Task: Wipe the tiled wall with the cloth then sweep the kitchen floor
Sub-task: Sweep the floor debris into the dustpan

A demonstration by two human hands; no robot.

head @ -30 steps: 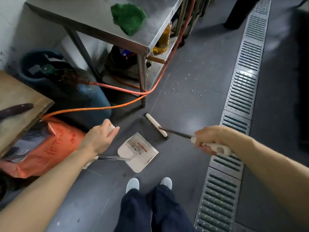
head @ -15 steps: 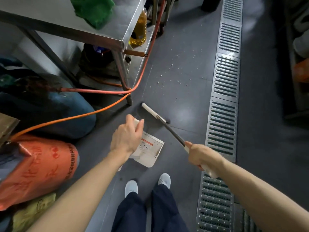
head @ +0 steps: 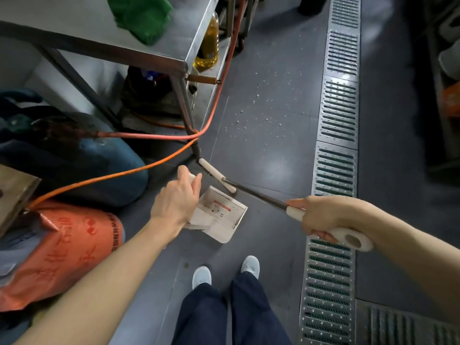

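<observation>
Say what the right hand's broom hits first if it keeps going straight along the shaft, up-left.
Likely the table leg. The right hand holds the broom with its head lying by the leg's foot, beside the dustpan. Depth is unclear; it may already touch.

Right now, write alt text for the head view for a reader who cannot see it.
Seen from above, a person's right hand grips a broom and the left hand holds a dustpan on a grey floor dotted with white crumbs. A green cloth lies on a steel table; a drain grate runs alongside.
</observation>
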